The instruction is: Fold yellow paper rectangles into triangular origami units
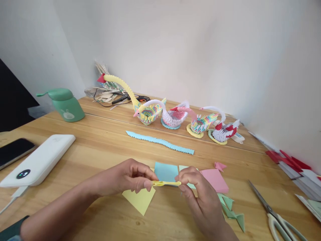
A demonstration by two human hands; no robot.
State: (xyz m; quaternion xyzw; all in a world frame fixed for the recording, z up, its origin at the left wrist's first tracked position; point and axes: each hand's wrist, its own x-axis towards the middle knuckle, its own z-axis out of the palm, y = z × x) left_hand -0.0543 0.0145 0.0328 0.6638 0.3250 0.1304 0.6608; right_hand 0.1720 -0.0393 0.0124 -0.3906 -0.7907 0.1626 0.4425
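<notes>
Left hand (131, 175) and right hand (202, 192) each pinch one end of a narrow, folded yellow paper strip (167, 183), roughly level between them over the wooden counter (100, 221). Folding seems part-way. Below left hand: flat yellow square paper sheet (140, 201), apparently unworked. Beside right hand: folded green paper triangles (240, 221), likely done. Beyond both: serrated blue paper strip (160, 142); farther, four multicoloured paper swans (175, 117), seemingly complete.

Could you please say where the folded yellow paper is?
The folded yellow paper is low-centre in the head view, held between left hand and right hand.
</notes>
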